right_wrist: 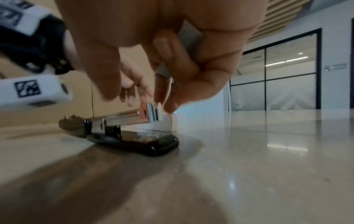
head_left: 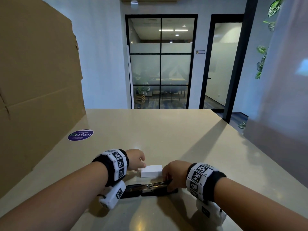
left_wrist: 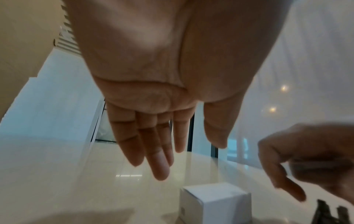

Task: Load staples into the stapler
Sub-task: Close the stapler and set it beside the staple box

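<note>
A black stapler (head_left: 146, 189) lies opened out flat on the beige table, its metal magazine (right_wrist: 122, 117) raised above the black base (right_wrist: 138, 141). A small white box (head_left: 151, 170) (left_wrist: 216, 201) stands just behind it. My right hand (head_left: 175, 176) (right_wrist: 164, 97) is curled over the stapler's right end and pinches a thin grey staple strip (right_wrist: 188, 35). The strip's lower end sits at the front of the magazine. My left hand (head_left: 136, 161) (left_wrist: 155, 159) hovers by the box's left end with straight fingers, holding nothing.
A tall cardboard sheet (head_left: 33, 80) stands along the table's left side, with a round purple sticker (head_left: 80, 135) on the table (head_left: 166, 130) beside it. The table's far edge lies ahead, and its right edge runs diagonally; glass partitions stand beyond.
</note>
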